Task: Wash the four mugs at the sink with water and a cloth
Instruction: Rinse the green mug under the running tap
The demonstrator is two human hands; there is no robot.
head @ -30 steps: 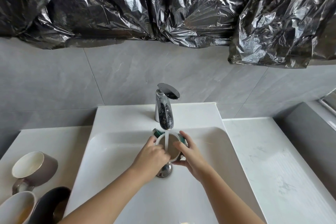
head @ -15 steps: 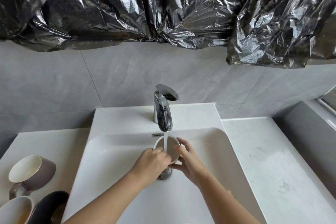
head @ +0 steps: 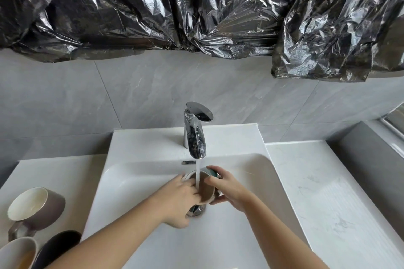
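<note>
**Rinsing the teal mug (head: 206,191) under the running tap (head: 195,137)**

Held over the drain (head: 195,211) in the middle of the sink (head: 131,181), the mug takes the stream of water (head: 197,172) straight into its brownish inside. The right hand (head: 229,190) wraps its far and right side, fingers curled over the teal wall and thumb underneath. The left hand (head: 177,201) comes from the near left with its fingers bent over the rim into the mouth; its thumb is hidden. No cloth shows in either hand.

A second ago a teal handle stuck out at the mug's back left; now it is out of sight, and teal shows only under the right fingers. That suggests the mug is being turned in the hands while the fingers rub the inside, so this looks like the first of the four, mid-wash.

Its long axis tilts off upright, mouth facing up and towards the person, base away and down.

On the counter (head: 54,172) to the left wait a grey-brown mug (head: 37,207) on its side, a white mug (head: 15,253) with brown dregs, and a dark mug (head: 56,247).
</note>
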